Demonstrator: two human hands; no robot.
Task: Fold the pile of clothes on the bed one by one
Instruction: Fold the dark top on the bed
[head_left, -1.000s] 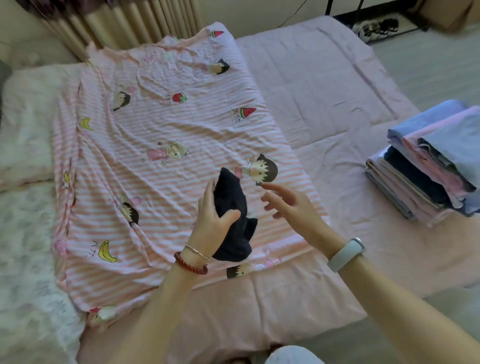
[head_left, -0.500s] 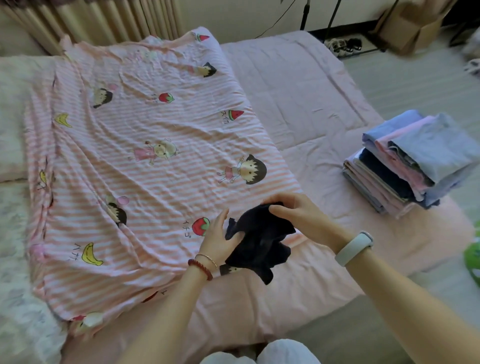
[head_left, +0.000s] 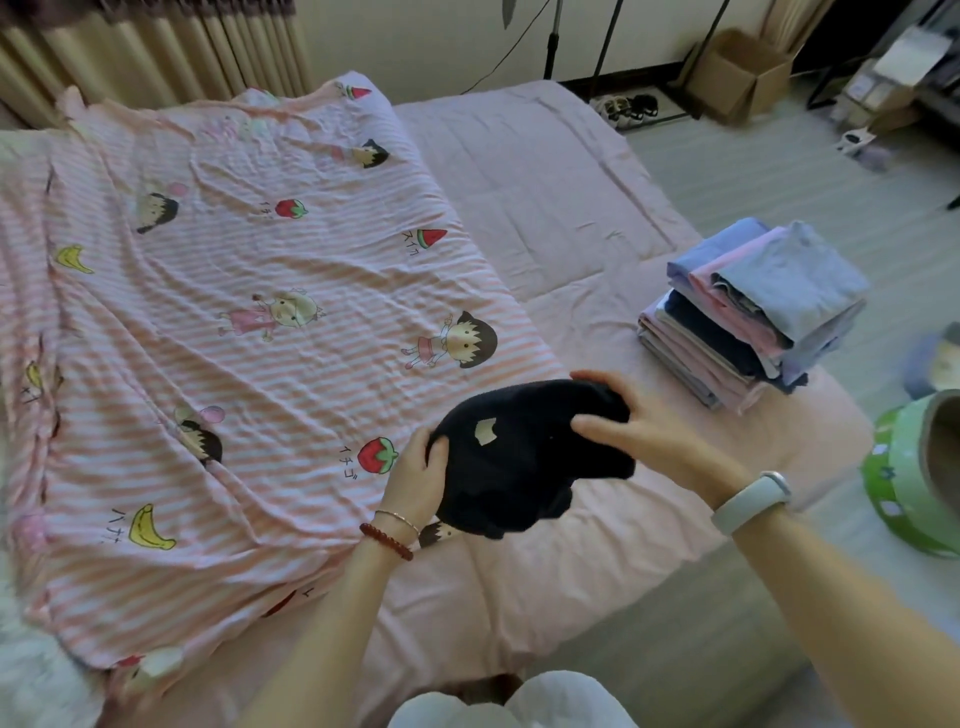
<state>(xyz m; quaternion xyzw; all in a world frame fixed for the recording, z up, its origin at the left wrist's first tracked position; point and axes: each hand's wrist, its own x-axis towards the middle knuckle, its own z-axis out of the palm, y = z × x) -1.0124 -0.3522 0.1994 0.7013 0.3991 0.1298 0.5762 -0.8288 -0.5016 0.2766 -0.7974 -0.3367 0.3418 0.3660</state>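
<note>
Gripping a soft, bunched dark garment (head_left: 524, 457), both hands (head_left: 415, 475) (head_left: 631, 434) clamp its opposite ends.

A dark navy garment (head_left: 524, 457) is bunched up, held above the near edge of the bed (head_left: 545, 197), with a small pale label showing on its upper face and loose folds hanging below. The left hand (head_left: 415, 480) grips its left end; the right hand (head_left: 631, 431) holds its right end, thumb over the top. A stack of folded clothes (head_left: 753, 312), blue, pink and navy, sits on the bed's right edge, well apart from the garment.
</note>
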